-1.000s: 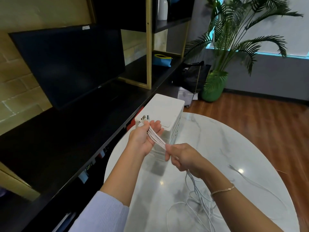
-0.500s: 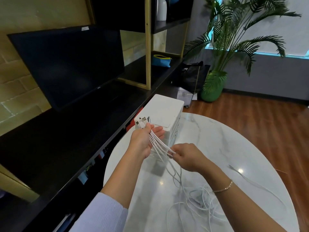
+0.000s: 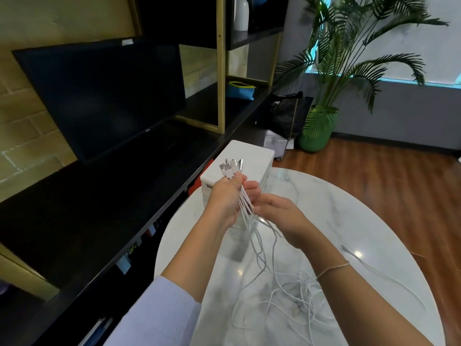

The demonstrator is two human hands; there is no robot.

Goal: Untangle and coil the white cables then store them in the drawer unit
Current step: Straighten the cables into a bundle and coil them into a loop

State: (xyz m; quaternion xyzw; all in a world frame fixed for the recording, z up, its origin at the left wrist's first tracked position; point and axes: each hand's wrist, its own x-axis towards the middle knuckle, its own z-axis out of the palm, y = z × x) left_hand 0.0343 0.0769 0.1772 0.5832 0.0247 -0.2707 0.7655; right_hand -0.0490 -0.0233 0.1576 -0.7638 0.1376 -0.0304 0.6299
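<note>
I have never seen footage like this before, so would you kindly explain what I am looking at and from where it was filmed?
There is no machine here: a person wears a wide-angle camera on the head, looking forward and down at their own two bare hands. The left hand grips a bundle of white cables just below their USB plugs, which stick up above the fingers. The right hand touches the same strands a little lower; whether it pinches them I cannot tell. The rest of the cables trail down into a loose tangle on the round marble table. Behind the hands stands the white drawer unit, where the cables will be stored. To the left is a dark monitor; at the back, a potted palm.
</note>
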